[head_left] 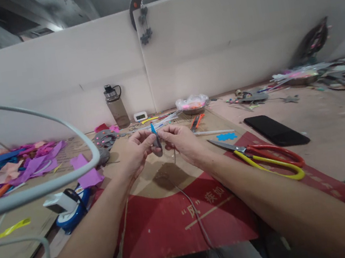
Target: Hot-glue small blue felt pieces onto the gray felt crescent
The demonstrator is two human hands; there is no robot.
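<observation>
The left hand (136,151) and the right hand (179,141) meet to the left of the scissors (262,157), over the cardboard (175,226). Each hand pinches the small grey piece (158,148) with closed fingers. The piece sits between both hands, and a blue bit (153,128) stands on its top.

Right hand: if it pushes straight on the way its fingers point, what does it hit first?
The right hand points left, at the grey piece both hands pinch; straight behind it is the left hand. Depth is hard to judge.
</observation>
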